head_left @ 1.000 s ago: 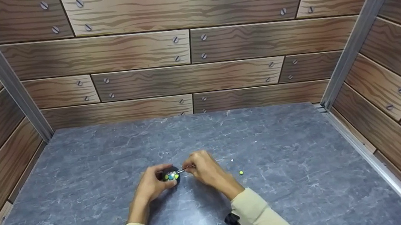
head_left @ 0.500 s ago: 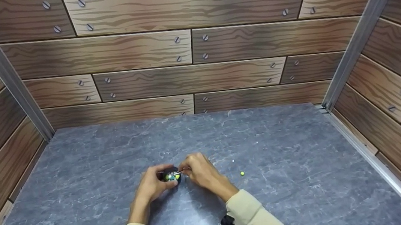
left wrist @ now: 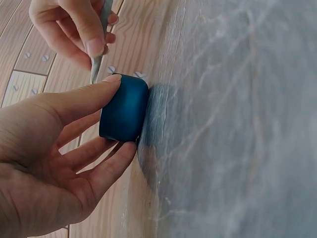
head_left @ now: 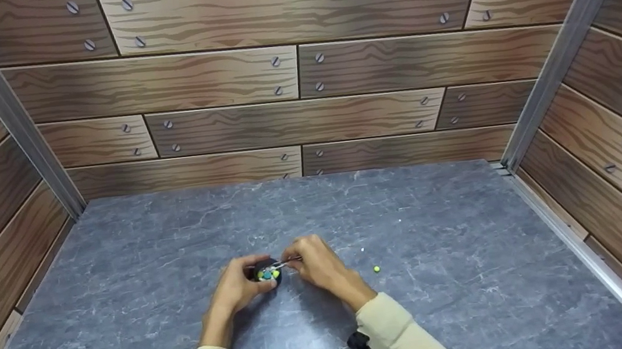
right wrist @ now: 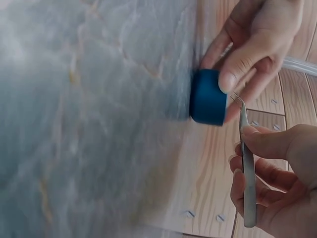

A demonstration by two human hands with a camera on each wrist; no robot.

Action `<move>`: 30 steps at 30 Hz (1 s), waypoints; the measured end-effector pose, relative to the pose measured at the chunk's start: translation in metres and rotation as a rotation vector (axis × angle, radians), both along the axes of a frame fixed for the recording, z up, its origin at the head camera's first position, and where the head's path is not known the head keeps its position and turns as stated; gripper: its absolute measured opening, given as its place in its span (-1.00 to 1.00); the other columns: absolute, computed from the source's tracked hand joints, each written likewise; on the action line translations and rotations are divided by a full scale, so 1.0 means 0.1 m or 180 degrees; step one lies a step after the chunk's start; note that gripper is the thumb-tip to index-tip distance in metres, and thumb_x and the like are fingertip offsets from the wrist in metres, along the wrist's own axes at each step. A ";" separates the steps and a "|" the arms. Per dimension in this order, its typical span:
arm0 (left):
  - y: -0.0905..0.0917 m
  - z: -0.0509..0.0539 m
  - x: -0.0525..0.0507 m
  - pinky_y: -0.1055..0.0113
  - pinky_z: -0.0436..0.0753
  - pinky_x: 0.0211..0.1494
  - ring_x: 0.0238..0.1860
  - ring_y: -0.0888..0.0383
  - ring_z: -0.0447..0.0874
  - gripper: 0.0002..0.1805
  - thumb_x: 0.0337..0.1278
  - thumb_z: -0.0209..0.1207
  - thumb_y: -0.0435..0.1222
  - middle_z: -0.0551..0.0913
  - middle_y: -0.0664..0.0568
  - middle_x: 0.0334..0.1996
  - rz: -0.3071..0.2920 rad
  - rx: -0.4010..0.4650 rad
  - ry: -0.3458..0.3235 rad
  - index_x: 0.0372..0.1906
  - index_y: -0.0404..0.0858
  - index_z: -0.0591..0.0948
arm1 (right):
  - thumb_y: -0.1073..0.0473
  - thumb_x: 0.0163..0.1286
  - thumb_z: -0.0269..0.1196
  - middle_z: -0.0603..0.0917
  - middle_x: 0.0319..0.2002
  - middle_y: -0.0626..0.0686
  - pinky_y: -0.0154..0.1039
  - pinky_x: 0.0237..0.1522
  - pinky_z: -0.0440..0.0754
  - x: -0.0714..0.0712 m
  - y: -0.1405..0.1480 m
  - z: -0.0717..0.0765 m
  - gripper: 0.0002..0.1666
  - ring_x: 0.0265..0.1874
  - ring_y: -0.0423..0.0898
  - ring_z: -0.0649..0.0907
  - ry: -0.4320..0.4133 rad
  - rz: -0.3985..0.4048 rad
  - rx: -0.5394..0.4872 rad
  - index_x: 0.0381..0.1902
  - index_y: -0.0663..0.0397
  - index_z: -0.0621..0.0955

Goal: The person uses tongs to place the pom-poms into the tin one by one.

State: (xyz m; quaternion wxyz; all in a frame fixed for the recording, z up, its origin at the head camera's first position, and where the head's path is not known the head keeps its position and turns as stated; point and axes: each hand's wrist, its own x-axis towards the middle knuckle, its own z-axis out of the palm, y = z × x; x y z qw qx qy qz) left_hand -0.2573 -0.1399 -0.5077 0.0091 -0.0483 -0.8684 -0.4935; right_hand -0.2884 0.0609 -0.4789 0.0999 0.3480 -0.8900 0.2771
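Observation:
In the head view my left hand (head_left: 234, 287) grips a small round dark container, which the left wrist view shows as a metallic blue cup (left wrist: 126, 109) on the table. Thumb and fingers hold its wall from opposite sides. Several small beads (head_left: 275, 273), yellow-green, teal and white, lie in its mouth. Silver tweezers (right wrist: 248, 173) with bent tips are pinched in my right hand (head_left: 318, 261), just right of the cup. Their fine tips are at the cup's mouth; whether they hold a bead I cannot tell.
One yellow-green bead (head_left: 377, 269) lies loose on the grey marbled table (head_left: 448, 299), right of my right hand. Tiny white specks (head_left: 362, 249) lie farther back. Wood-patterned walls (head_left: 224, 129) with metal corner posts (head_left: 560, 46) enclose the table.
My right hand moved slightly left toward the cup with the tweezers, then drew slightly back right. My left hand and the cup have stayed in place.

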 end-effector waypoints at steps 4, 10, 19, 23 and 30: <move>-0.01 0.01 0.02 -0.01 0.67 0.16 0.05 -0.08 0.78 -0.44 -0.05 0.54 -0.42 0.79 -0.22 0.02 0.0041 -0.0010 -0.0022 0.17 -0.27 0.72 | 0.43 0.23 0.41 0.84 -0.23 0.17 -0.14 -0.09 0.77 -0.02 0.13 0.06 -0.86 -0.21 0.06 0.82 0.0002 0.0007 -0.0078 -0.25 0.23 0.82; 0.00 0.03 0.03 -0.02 0.67 0.17 0.06 -0.09 0.77 -0.43 -0.04 0.54 -0.39 0.78 -0.21 0.03 0.0081 -0.0044 -0.0061 0.19 -0.22 0.71 | 0.46 0.19 0.42 0.82 -0.31 0.16 -0.14 -0.15 0.76 -0.03 0.43 0.13 -0.86 -0.29 0.06 0.80 0.0211 -0.0014 -0.0107 -0.29 0.25 0.82; 0.01 0.03 0.03 -0.04 0.66 0.18 0.08 -0.10 0.76 -0.42 -0.02 0.54 -0.39 0.78 -0.22 0.04 0.0065 -0.0074 -0.0064 0.20 -0.20 0.71 | 0.46 0.16 0.44 0.82 -0.34 0.17 -0.16 -0.19 0.78 0.02 0.92 0.23 -0.88 -0.32 0.07 0.79 0.0292 -0.0088 -0.0047 -0.32 0.26 0.81; 0.01 0.04 0.02 -0.04 0.66 0.19 0.11 -0.11 0.75 -0.42 -0.01 0.53 -0.38 0.77 -0.22 0.07 0.0069 -0.0094 -0.0096 0.22 -0.18 0.70 | 0.47 0.14 0.45 0.82 -0.36 0.14 -0.16 -0.24 0.77 0.04 1.13 0.23 -0.88 -0.36 0.05 0.79 0.0360 -0.0146 0.0009 -0.34 0.24 0.81; 0.02 0.02 0.03 -0.02 0.68 0.14 0.06 -0.09 0.76 -0.41 -0.01 0.53 -0.40 0.77 -0.25 0.05 0.0015 -0.0046 -0.0096 0.22 -0.24 0.69 | 0.45 0.11 0.47 0.81 -0.40 0.10 -0.17 -0.30 0.74 0.07 1.47 0.13 -0.88 -0.40 0.02 0.78 0.0419 -0.0319 0.0131 -0.39 0.18 0.82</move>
